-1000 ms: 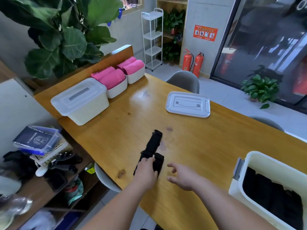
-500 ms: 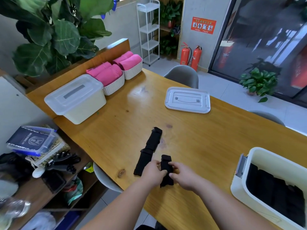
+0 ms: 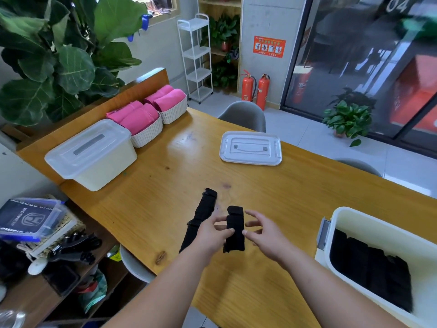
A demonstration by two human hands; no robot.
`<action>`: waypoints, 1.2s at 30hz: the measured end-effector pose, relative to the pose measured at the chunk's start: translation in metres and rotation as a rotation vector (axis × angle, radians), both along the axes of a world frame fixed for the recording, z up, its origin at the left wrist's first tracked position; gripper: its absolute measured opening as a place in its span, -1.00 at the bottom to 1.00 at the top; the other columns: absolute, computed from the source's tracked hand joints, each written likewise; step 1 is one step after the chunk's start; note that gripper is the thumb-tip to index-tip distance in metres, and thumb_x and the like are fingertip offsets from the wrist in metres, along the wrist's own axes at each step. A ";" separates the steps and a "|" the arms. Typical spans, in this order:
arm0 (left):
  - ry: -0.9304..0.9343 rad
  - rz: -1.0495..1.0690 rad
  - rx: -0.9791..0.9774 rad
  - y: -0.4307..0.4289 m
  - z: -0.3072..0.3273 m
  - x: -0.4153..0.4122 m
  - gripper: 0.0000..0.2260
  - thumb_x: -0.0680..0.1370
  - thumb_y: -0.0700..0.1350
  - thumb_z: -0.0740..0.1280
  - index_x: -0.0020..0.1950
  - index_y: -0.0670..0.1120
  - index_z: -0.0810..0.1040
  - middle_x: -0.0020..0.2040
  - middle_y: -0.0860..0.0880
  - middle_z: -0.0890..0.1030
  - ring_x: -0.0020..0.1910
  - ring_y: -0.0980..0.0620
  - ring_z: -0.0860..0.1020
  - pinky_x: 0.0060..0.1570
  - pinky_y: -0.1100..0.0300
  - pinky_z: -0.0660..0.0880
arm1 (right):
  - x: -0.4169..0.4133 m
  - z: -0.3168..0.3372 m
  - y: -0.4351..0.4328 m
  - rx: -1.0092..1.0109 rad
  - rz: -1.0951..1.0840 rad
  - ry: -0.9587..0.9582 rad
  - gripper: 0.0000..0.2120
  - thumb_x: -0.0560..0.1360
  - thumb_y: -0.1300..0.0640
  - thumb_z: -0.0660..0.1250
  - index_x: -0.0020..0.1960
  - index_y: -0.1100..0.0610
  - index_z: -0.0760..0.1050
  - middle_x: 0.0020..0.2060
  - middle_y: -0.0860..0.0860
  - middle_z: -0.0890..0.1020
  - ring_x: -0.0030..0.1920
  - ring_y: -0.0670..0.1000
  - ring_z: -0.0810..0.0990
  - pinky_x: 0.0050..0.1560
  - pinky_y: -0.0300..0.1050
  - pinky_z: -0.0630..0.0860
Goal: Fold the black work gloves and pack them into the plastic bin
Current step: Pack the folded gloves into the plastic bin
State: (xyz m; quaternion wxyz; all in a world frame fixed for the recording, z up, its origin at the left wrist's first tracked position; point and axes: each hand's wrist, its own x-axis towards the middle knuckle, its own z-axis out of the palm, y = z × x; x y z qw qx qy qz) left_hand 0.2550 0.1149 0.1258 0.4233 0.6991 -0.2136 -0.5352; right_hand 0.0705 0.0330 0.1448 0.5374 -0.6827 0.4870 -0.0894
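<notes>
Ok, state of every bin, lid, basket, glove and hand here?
Cream plastic bin, right: open, black gloves inside.
Flat white plastic lid: off, lying on the wooden table.
Cream bin with clear lid, left: closed.
Two white woven baskets: filled with rolled pink cloths.
Long black glove: laid out on the table.
Short black glove: looks folded, flat between the hands.
Left hand: fingertips touching the short glove.
Right hand: fingers spread, tips at its edge.
</notes>
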 end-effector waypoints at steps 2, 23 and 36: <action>0.047 -0.012 -0.060 -0.007 0.015 -0.004 -0.68 0.59 -0.21 0.52 0.27 0.09 0.59 0.10 -0.05 0.76 0.04 -0.01 0.76 0.23 -0.07 0.66 | -0.008 0.011 -0.007 -0.009 -0.045 -0.049 -0.41 0.57 -0.07 0.49 0.49 -0.42 0.36 0.22 -0.18 0.63 0.09 -0.07 0.70 0.18 0.12 0.67; 0.055 -0.508 -0.308 -0.085 0.086 -0.168 -0.64 0.58 -0.04 0.54 0.37 0.05 0.62 0.16 -0.07 0.75 0.11 -0.07 0.75 0.26 -0.09 0.64 | -0.198 0.097 -0.006 -0.058 -0.472 -0.350 -0.48 0.59 0.37 0.44 0.41 -0.10 0.58 0.27 -0.04 0.66 0.04 0.11 0.78 0.03 0.02 0.73; -0.188 -0.607 -0.294 -0.096 0.071 -0.243 -0.71 0.59 -0.06 0.50 0.31 0.06 0.63 0.04 0.09 0.75 -0.01 0.12 0.74 0.22 0.04 0.65 | -0.338 0.087 -0.002 -0.141 -0.684 -0.029 -0.51 0.54 0.29 0.46 0.35 -0.17 0.61 0.19 -0.10 0.67 -0.06 -0.02 0.76 -0.09 -0.12 0.71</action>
